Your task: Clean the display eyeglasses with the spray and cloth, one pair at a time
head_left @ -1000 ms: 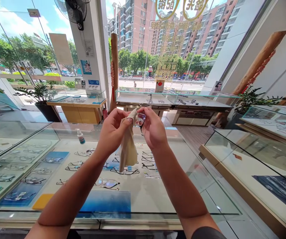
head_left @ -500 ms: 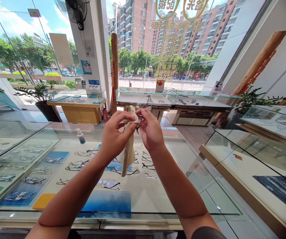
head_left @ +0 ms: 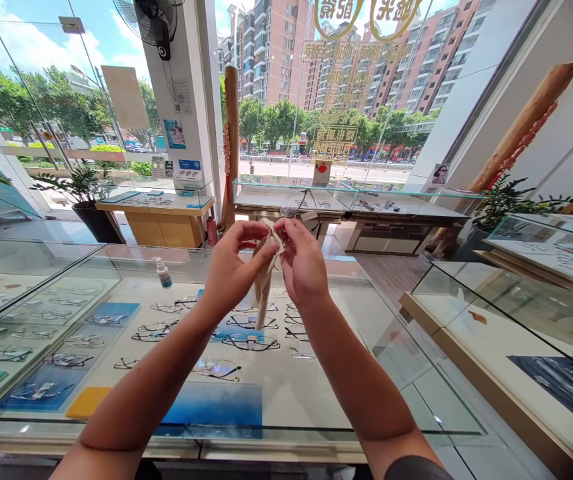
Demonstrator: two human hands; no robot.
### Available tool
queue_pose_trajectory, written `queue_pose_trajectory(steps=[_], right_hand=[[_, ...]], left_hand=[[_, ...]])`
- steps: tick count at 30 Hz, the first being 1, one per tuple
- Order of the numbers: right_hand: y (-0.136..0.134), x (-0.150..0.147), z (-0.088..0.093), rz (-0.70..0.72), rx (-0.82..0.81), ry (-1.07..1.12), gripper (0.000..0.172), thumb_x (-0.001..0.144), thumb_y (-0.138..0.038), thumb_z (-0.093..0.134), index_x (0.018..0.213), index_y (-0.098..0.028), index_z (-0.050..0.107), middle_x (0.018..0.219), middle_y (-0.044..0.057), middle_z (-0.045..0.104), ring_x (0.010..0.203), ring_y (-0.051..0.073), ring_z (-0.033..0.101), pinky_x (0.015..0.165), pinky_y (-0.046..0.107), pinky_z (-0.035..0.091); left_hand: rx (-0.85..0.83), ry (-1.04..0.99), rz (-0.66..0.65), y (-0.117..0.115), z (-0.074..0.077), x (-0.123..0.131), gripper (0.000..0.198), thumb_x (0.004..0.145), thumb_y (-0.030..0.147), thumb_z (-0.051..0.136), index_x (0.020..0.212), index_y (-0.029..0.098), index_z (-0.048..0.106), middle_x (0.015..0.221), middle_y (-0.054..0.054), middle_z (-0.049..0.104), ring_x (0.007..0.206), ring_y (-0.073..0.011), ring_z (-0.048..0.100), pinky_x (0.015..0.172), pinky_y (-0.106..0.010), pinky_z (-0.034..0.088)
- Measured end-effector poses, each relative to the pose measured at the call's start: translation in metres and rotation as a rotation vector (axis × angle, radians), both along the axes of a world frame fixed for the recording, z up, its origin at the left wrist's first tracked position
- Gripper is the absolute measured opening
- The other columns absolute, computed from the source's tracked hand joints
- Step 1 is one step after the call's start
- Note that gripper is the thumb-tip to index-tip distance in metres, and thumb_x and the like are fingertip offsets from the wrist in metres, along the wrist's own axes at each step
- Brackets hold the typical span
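Note:
My left hand (head_left: 239,260) pinches a cream cleaning cloth (head_left: 265,287) that hangs down in folds below the fingers. My right hand (head_left: 302,257), close beside it, is closed on a pair of thin-framed eyeglasses (head_left: 289,211); one round lens and a temple stick up above the fingertips. The cloth's upper part meets the glasses between the two hands, and the fingers hide most of the frame there. Both hands are above a glass display case (head_left: 326,400) with several eyeglasses (head_left: 250,342) in rows inside.
A small white spray bottle (head_left: 163,273) stands on the glass top to the left. Another glass case (head_left: 496,333) is at the right, and low display counters (head_left: 396,207) line the window. A potted plant (head_left: 84,193) and a wooden post (head_left: 230,147) stand farther back.
The glasses have turned, so a lens and temple show more plainly above my right hand. The cloth's hanging end has risen and swung slightly right. Both hands stay close together.

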State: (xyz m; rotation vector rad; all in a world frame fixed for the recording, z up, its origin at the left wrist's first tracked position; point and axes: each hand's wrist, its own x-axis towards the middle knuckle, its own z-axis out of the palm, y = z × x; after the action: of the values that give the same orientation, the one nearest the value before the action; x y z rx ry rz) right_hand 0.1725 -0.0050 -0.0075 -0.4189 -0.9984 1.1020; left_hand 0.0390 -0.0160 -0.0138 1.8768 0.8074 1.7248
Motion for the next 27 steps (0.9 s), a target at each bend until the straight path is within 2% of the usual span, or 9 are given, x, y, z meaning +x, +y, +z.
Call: queue_pose_trajectory(steps=[6,9,12,16,22,27], right_hand=[[0.003,-0.001,-0.002,-0.036,0.038,-0.044,0.023,0.09,-0.048,0.08,0.08,-0.027,0.075,0.088,0.001,0.068,0.089,0.018,0.058,0.084,0.032,0.051],[0.003,-0.001,-0.004,-0.066,0.061,-0.068,0.024,0.093,-0.048,0.077,0.082,-0.027,0.074,0.091,0.0,0.069,0.091,0.018,0.059,0.09,0.032,0.05],[0.003,-0.002,-0.005,-0.043,0.07,-0.058,0.022,0.094,-0.046,0.076,0.083,-0.027,0.075,0.09,0.0,0.068,0.086,0.017,0.055,0.084,0.031,0.048],[0.002,-0.003,-0.004,-0.007,0.074,-0.052,0.025,0.092,-0.05,0.079,0.083,-0.027,0.075,0.09,-0.001,0.065,0.081,0.016,0.053,0.079,0.031,0.048],[0.002,-0.005,-0.004,0.093,0.055,-0.061,0.027,0.086,-0.052,0.084,0.081,-0.027,0.076,0.096,0.002,0.069,0.092,0.018,0.061,0.083,0.03,0.053],[0.002,-0.005,-0.004,0.164,0.045,-0.018,0.025,0.085,-0.048,0.085,0.079,-0.025,0.075,0.106,0.003,0.071,0.098,0.018,0.063,0.093,0.03,0.056]], left_hand=[[-0.097,-0.008,-0.04,0.004,-0.001,-0.003,0.039,0.093,0.046,0.087,0.122,0.02,0.08,0.122,-0.011,0.084,0.109,-0.0222,0.08,0.103,-0.04,0.064],[-0.161,-0.032,-0.116,0.006,-0.002,-0.004,0.045,0.093,0.051,0.087,0.122,0.018,0.081,0.123,-0.014,0.084,0.112,-0.025,0.081,0.106,-0.043,0.064],[-0.241,-0.073,-0.211,0.01,-0.003,-0.004,0.052,0.09,0.055,0.09,0.123,0.016,0.081,0.118,-0.014,0.085,0.112,-0.0269,0.081,0.106,-0.045,0.064],[-0.269,-0.089,-0.298,0.014,-0.001,-0.007,0.052,0.085,0.056,0.093,0.119,0.018,0.083,0.109,-0.011,0.085,0.104,-0.0237,0.08,0.098,-0.039,0.064],[-0.364,-0.01,-0.364,0.011,0.002,-0.01,0.042,0.081,0.058,0.094,0.091,0.019,0.081,0.086,-0.004,0.077,0.077,-0.0164,0.068,0.072,-0.031,0.056],[-0.351,-0.015,-0.323,0.01,0.001,-0.009,0.044,0.085,0.061,0.089,0.084,0.019,0.078,0.081,-0.002,0.073,0.075,-0.0162,0.064,0.072,-0.031,0.053]])
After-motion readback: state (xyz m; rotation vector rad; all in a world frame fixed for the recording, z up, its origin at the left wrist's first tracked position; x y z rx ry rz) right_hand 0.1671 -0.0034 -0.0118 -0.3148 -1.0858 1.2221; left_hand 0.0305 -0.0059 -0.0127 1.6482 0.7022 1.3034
